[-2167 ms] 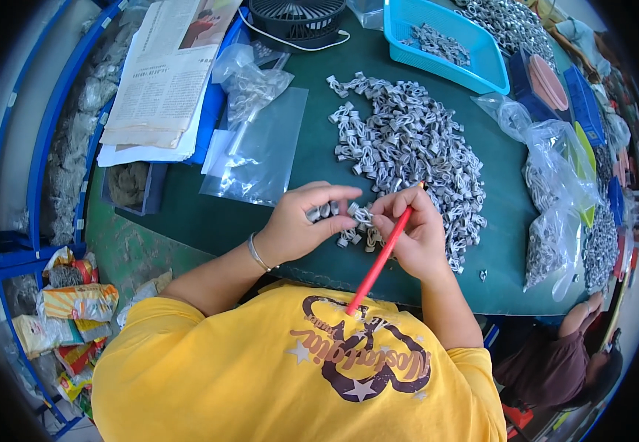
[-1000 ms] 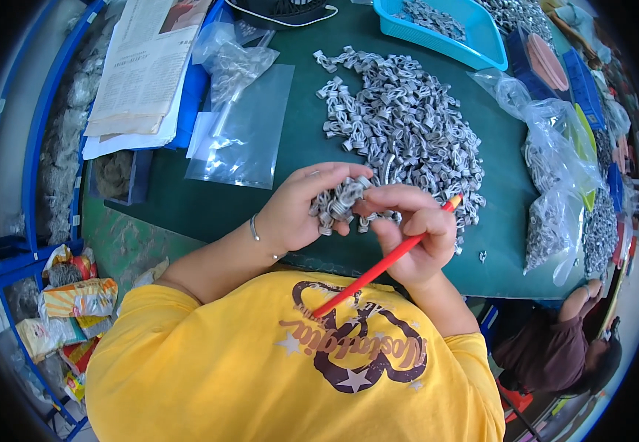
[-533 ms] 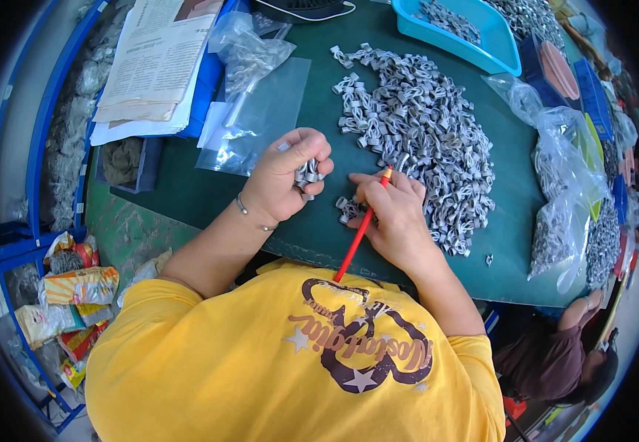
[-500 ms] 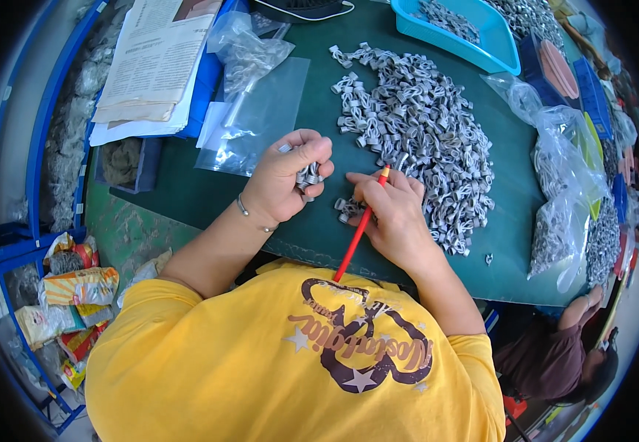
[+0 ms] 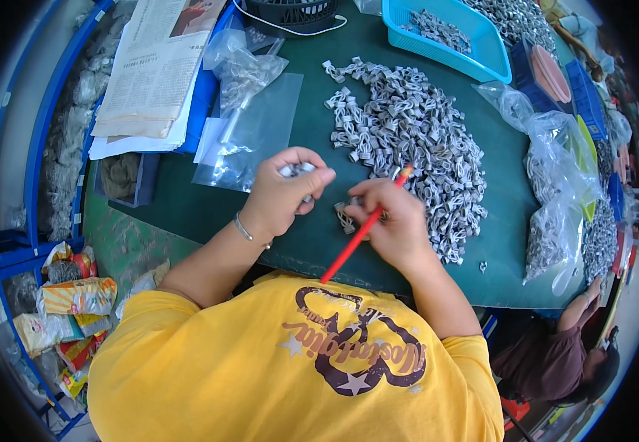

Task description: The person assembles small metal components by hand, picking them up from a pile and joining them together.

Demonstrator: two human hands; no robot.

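My left hand (image 5: 283,193) is curled closed around several small grey looped parts (image 5: 297,170), which show between the thumb and fingers. To its right, my right hand (image 5: 397,225) grips a slim red pen-like stick (image 5: 356,241) with a yellowish upper end. The stick slants down toward my shirt. The fingertips of this hand are bent over a few grey parts at the left edge of a large pile of the same parts (image 5: 437,147); whether they pinch one is hidden. Each part looks like a short grey ring with a looped band.
A blue basket (image 5: 498,60) holding more parts stands behind the pile. Papers (image 5: 154,74) and a clear plastic bag (image 5: 279,121) lie at the left. Filled clear bags (image 5: 552,199) line the right side. A co-worker (image 5: 548,361) sits at the lower right.
My left thumb has moved right and down across the held parts. My right hand has shifted slightly right and its fingers have curled in, tilting the red stick a little.
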